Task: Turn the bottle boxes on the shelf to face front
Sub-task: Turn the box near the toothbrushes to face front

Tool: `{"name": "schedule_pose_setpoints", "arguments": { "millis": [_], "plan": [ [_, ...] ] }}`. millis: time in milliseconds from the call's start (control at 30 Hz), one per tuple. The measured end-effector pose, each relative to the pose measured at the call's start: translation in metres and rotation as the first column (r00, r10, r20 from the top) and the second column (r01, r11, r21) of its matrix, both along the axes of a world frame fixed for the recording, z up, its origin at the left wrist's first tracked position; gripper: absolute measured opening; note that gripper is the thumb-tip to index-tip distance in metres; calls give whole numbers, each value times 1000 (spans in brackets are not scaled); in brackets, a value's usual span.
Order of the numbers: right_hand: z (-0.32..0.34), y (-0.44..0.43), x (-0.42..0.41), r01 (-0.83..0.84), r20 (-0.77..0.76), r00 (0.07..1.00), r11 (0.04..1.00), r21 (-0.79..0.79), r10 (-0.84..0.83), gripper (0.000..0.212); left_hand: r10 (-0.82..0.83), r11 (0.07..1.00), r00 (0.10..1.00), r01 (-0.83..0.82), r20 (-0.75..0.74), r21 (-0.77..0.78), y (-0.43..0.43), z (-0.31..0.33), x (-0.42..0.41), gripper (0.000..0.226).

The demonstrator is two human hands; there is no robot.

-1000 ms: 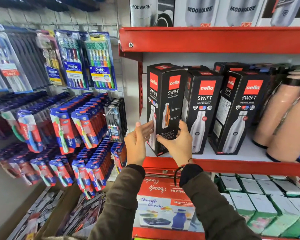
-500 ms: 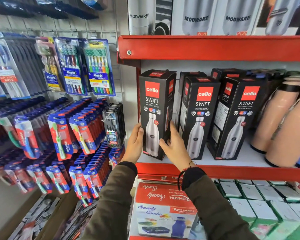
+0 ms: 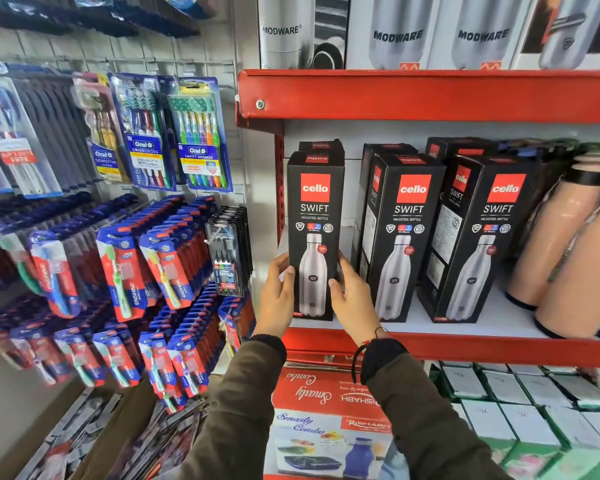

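Observation:
Three tall black bottle boxes stand upright in a row on the red shelf (image 3: 465, 344). The left box (image 3: 315, 216) shows its printed front squarely to me. My left hand (image 3: 277, 299) grips its lower left edge and my right hand (image 3: 352, 299) grips its lower right edge. The middle box (image 3: 404, 233) and the right box (image 3: 482, 237) stand slightly angled, with their left sides partly showing. More black boxes stand behind them, mostly hidden.
Pink bottles (image 3: 565, 251) lean at the shelf's right end. White bottle boxes (image 3: 395, 32) fill the shelf above. Toothbrush packs (image 3: 146, 133) hang on a grid wall to the left. A red combo box (image 3: 326, 420) and green-white boxes (image 3: 534, 410) sit below.
Both hands have turned the left box from corner-on to front-facing and set it back against the shelf's left end.

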State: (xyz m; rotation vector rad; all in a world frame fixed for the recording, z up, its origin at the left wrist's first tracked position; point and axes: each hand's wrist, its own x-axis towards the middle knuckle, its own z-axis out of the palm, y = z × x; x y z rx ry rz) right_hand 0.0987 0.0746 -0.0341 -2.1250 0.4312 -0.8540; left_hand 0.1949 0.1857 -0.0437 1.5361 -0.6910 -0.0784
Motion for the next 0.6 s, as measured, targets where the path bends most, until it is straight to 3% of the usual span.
{"name": "schedule_pose_setpoints", "arguments": {
  "millis": [167,400,600],
  "plan": [
    [-4,-1,4,41,76,996,996,79,-47,45,38,999,999,-38,-1,8,0,0,-2,28],
    [-8,2,-4,43,113,992,992,121,-57,44,10,998,989,-19,-148,-54,8,-2,-10,33],
    [-12,4,-16,34,144,988,983,181,-61,43,-14,994,982,-6,-187,-105,16,-8,-17,34]
  ]
}}
